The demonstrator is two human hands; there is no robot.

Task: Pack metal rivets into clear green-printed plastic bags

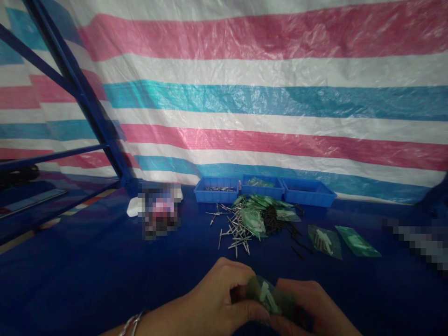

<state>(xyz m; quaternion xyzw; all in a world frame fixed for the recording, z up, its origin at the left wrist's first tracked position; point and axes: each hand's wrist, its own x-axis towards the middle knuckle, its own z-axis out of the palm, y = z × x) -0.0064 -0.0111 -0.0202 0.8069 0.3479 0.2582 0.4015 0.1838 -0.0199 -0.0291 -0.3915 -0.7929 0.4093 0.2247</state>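
Two hands of yours meet at the near edge of the view, with a small green-tinted bag (pixel 268 296) between them. Your left hand (pixel 224 301) has thumb and forefinger closed on its left side; your right hand (pixel 315 303) has its fingers closed on the right side, though shadow hides part of that hold. The bag sits above the near part of the dark blue tabletop (pixel 105 275).

Beyond your hands lies a loose heap: silver pin-like pieces (pixel 238 235) spread to the left, dark screw-like pieces (pixel 273 217) to the right, and a pile of green bags (pixel 254 219) among them. Just behind stand a left blue tray (pixel 203 195), a middle blue tray (pixel 266 189) and a right blue tray (pixel 311 199) in a row. Right of the heap, a flat clear bag (pixel 325 241) lies beside a flat green bag (pixel 359 241). A striped plastic sheet (pixel 280 102) in red, white and blue hangs behind the table, with a blue metal frame (pixel 82 100) on your left.

The bag you hold is see-through and crumpled, with pale, slim pieces (pixel 268 297) showing inside; its lower part is too dark to make out.
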